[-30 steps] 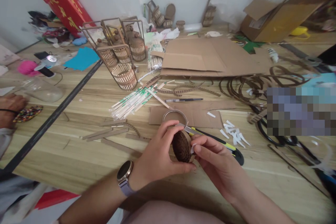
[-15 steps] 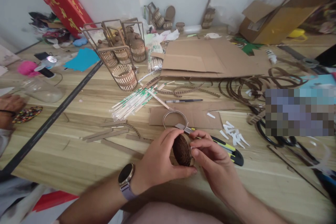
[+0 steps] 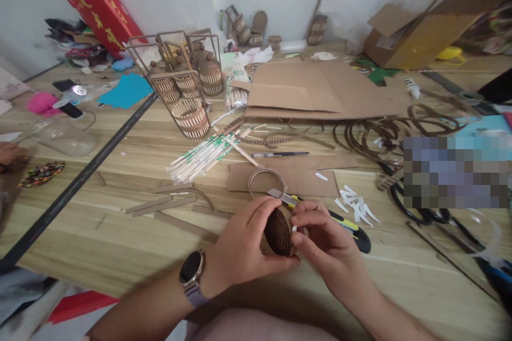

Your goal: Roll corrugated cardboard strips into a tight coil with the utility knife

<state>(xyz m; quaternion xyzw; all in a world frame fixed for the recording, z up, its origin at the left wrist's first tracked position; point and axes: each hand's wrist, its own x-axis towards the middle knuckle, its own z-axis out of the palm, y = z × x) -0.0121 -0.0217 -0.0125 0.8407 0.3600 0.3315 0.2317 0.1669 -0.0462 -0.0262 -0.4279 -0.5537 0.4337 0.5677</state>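
Note:
My left hand [image 3: 240, 248] is closed around the edge of a dark brown coiled cardboard disc [image 3: 277, 232], thumb below and fingers above, with the disc tilted on edge. Close to the disc's right side, my right hand [image 3: 330, 240] pinches a small white strip [image 3: 295, 229] between thumb and fingertips. Whether the strip touches the disc is hard to tell. Just beyond my hands lie a thin ring [image 3: 250, 184] and a yellow-and-black utility knife [image 3: 362, 238], partly covered by my right hand. Several cut white strips [image 3: 356, 203] lie to the right of the knife.
Small slatted baskets with tall handles [image 3: 192, 120] stand at back left. Wrapped sticks [image 3: 204, 155], a pen [image 3: 280, 154] and cardboard sheets [image 3: 296, 88] lie ahead. Brown cardboard coils [image 3: 356, 136] and black-handled scissors [image 3: 424, 217] are at right. A co-worker's hand [image 3: 10, 153] shows at far left.
My right hand has shifted slightly right from the disc, so the white strip shows more clearly. At far left, the co-worker's hand has drawn back toward the frame edge.

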